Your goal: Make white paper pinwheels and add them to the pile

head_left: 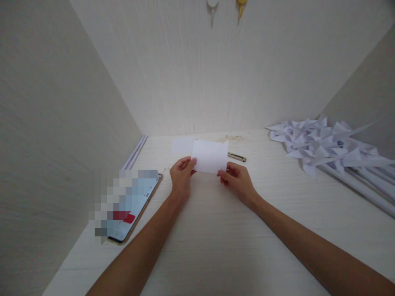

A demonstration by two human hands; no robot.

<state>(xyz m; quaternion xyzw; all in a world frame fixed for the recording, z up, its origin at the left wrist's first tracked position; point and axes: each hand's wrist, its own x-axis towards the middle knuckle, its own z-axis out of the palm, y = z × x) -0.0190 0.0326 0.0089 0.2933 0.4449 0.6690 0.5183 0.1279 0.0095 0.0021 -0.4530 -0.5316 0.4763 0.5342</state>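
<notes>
Pinching paper sheet (210, 156): left hand (181, 172), right hand (237, 179) | behind: cutter (237, 156) | left: phone (135, 205) | right: pinwheels (321, 142)

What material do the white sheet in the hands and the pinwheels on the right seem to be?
White sheet: likely thin matte paper, flat with crisp edges, pinched by the left hand and right hand. Pinwheels: apparently folded white paper, sharp creases; sticks unclear.

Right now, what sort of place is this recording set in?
Probably a home craft desk set in a walled alcove. Both hands hold a white paper sheet above the pale desk; a pile of finished paper pinwheels lies to the right, a phone to the left, and wall hooks hang above.
</notes>
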